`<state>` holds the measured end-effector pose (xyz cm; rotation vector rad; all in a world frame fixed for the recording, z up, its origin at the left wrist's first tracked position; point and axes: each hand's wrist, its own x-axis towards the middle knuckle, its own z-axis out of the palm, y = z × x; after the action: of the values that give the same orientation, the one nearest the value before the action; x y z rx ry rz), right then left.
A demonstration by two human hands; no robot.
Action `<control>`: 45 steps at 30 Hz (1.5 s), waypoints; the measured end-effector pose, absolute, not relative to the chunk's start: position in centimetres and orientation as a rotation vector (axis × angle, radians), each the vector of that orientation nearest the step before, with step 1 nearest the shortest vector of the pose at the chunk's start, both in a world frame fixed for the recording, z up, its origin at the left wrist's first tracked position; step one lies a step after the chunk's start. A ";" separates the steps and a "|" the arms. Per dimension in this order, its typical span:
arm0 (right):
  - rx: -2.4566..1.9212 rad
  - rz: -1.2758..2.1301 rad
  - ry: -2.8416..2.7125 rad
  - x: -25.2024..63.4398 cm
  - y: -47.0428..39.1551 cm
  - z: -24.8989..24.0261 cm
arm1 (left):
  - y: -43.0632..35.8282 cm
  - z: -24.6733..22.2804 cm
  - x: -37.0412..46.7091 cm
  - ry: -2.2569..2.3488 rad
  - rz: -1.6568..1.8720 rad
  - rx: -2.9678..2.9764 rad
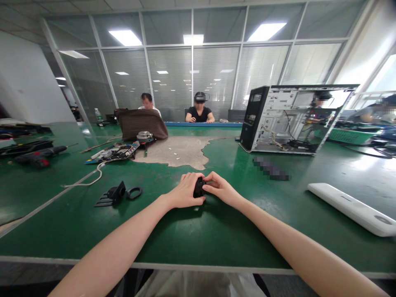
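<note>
Both of my arms reach out over a green table. My left hand and my right hand meet at the middle of the table and together grip a small black part. The left hand wraps it from the left, while the right hand's fingertips pinch its right side. Most of the part is hidden by my fingers. The hands rest low, close to the table surface.
Black plastic pieces and a ring lie to the left. An open computer case stands at the right rear, a white flat bar at the right. A circuit board, white cable and power drill sit left. Two people sit at the far side.
</note>
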<state>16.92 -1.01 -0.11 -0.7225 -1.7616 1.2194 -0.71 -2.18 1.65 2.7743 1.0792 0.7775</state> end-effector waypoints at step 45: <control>-0.818 1.185 -1.789 17.1 -1.1 0.1 | -2.4 1.9 -0.6 1.099 0.752 2.744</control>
<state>17.05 -1.14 0.07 -0.8184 -1.7890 1.1846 -0.63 -2.40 1.92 2.7440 1.0988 0.7521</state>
